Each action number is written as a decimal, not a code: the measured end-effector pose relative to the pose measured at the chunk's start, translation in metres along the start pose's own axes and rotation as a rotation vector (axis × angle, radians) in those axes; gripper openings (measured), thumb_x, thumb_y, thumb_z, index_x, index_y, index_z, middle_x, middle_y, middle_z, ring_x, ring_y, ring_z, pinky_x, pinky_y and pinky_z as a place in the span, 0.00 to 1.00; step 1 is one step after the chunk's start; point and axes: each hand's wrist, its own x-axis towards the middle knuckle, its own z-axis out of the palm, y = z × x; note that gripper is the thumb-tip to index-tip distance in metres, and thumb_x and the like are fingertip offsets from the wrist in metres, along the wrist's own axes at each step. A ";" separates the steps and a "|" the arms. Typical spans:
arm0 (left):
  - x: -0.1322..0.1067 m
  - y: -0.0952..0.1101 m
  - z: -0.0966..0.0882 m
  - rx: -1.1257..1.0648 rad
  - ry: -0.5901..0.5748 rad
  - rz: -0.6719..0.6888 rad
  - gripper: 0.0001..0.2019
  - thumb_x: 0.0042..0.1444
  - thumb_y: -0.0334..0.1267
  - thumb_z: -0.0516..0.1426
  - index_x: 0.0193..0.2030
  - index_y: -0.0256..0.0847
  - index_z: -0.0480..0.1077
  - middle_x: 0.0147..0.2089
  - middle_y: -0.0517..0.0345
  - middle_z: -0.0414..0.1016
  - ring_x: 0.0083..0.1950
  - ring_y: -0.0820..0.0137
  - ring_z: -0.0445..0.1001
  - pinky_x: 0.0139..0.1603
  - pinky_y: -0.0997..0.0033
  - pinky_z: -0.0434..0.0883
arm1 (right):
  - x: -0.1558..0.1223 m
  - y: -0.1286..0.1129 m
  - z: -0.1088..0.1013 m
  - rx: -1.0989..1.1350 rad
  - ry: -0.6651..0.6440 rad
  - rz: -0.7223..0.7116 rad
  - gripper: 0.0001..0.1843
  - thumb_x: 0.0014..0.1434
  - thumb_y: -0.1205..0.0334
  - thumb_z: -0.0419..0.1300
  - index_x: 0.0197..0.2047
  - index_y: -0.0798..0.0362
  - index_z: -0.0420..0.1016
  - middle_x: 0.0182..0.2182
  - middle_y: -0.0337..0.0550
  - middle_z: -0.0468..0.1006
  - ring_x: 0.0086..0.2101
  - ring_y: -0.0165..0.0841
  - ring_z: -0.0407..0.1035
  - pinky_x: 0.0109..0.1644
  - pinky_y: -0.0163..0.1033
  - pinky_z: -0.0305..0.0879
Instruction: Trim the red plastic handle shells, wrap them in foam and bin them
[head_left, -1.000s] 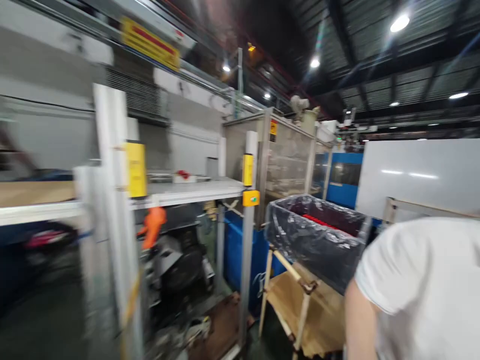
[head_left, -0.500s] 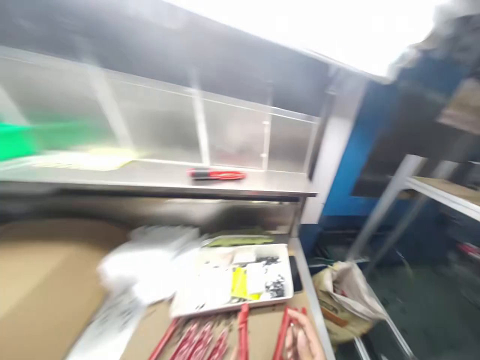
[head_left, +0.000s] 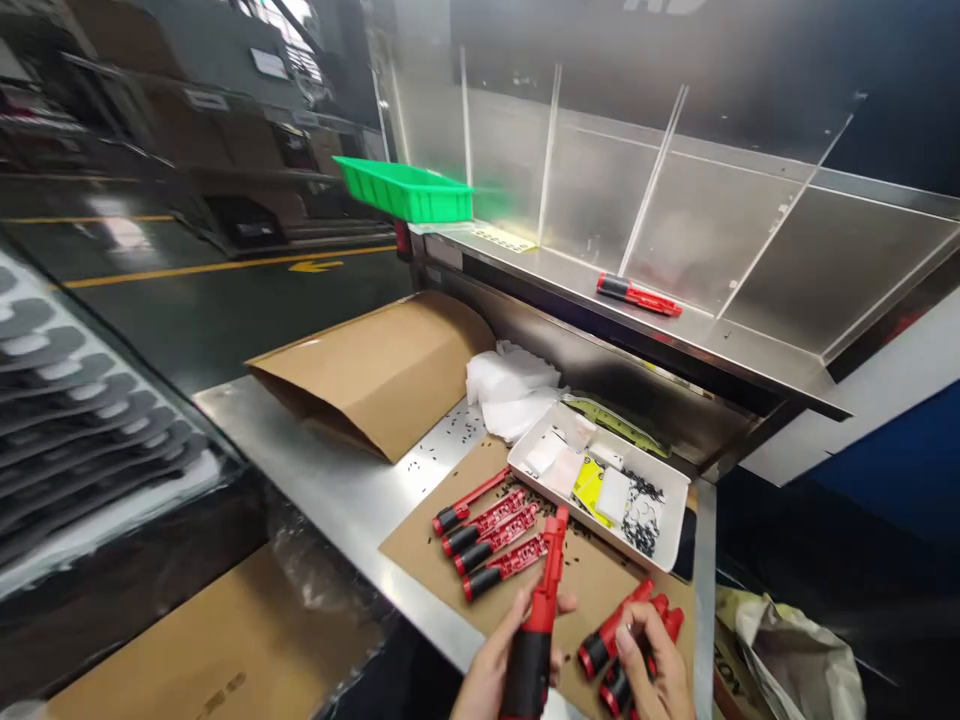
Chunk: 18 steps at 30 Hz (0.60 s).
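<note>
The left hand (head_left: 491, 672) was closed round a red-and-black casing (head_left: 537, 622), over the cardboard (head_left: 409, 545) near the tray (head_left: 681, 522). Apart from it, the right hand (head_left: 656, 668) curled above the spare casings (head_left: 598, 648); whether it gripped anything could not be told. Handling one casing seemed the step; the next move probably called for a steady left hold and precise right fingertips.

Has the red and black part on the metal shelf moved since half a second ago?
No; the red and black part still lies before the same divider.
</note>
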 end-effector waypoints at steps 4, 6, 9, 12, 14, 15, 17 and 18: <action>-0.003 0.017 0.004 0.019 0.039 -0.085 0.20 0.58 0.38 0.61 0.56 0.32 0.70 0.39 0.49 0.81 0.24 0.71 0.74 0.24 0.75 0.72 | 0.002 -0.022 0.003 0.103 0.016 0.035 0.25 0.60 0.36 0.55 0.29 0.50 0.73 0.34 0.42 0.73 0.31 0.31 0.66 0.34 0.34 0.66; -0.001 0.023 0.005 0.044 0.015 -0.137 0.14 0.58 0.34 0.60 0.48 0.27 0.74 0.39 0.46 0.81 0.28 0.69 0.75 0.31 0.72 0.76 | 0.004 -0.030 0.006 0.314 0.008 0.163 0.24 0.58 0.37 0.59 0.31 0.51 0.73 0.38 0.41 0.72 0.26 0.26 0.62 0.28 0.31 0.61; 0.003 0.027 0.002 0.047 -0.061 -0.253 0.12 0.60 0.35 0.58 0.44 0.27 0.77 0.36 0.45 0.80 0.31 0.68 0.76 0.35 0.71 0.76 | 0.005 -0.032 0.011 0.530 -0.002 0.318 0.24 0.49 0.39 0.68 0.34 0.52 0.78 0.30 0.37 0.71 0.22 0.22 0.57 0.25 0.29 0.57; 0.008 0.027 -0.006 0.056 -0.108 -0.351 0.15 0.60 0.40 0.59 0.44 0.28 0.77 0.30 0.47 0.79 0.29 0.67 0.76 0.30 0.74 0.74 | 0.003 -0.029 0.018 0.583 0.070 0.353 0.26 0.42 0.43 0.74 0.37 0.53 0.81 0.26 0.37 0.73 0.25 0.24 0.63 0.28 0.29 0.60; 0.011 0.028 -0.010 0.066 -0.133 -0.366 0.15 0.57 0.40 0.61 0.44 0.29 0.78 0.30 0.48 0.79 0.29 0.67 0.76 0.29 0.75 0.74 | 0.003 -0.027 0.023 0.589 0.150 0.312 0.28 0.39 0.47 0.77 0.41 0.52 0.80 0.30 0.40 0.77 0.26 0.25 0.65 0.29 0.28 0.61; 0.012 0.029 -0.011 0.065 -0.147 -0.365 0.14 0.57 0.40 0.62 0.45 0.30 0.77 0.31 0.48 0.80 0.29 0.67 0.76 0.30 0.74 0.75 | 0.004 -0.027 0.026 0.589 0.181 0.295 0.31 0.39 0.49 0.77 0.46 0.51 0.79 0.32 0.41 0.78 0.26 0.25 0.66 0.28 0.28 0.61; 0.014 0.031 -0.011 0.060 -0.175 -0.368 0.15 0.56 0.38 0.62 0.48 0.33 0.77 0.34 0.49 0.81 0.30 0.67 0.76 0.32 0.72 0.76 | 0.006 -0.026 0.030 0.603 0.220 0.277 0.35 0.42 0.52 0.76 0.53 0.49 0.74 0.37 0.43 0.80 0.26 0.25 0.65 0.26 0.28 0.61; 0.015 0.033 -0.010 0.058 -0.187 -0.371 0.15 0.57 0.38 0.62 0.49 0.34 0.76 0.35 0.49 0.81 0.30 0.67 0.77 0.34 0.70 0.77 | 0.007 -0.025 0.031 0.625 0.236 0.271 0.34 0.44 0.53 0.75 0.54 0.49 0.73 0.39 0.44 0.80 0.26 0.25 0.66 0.27 0.29 0.61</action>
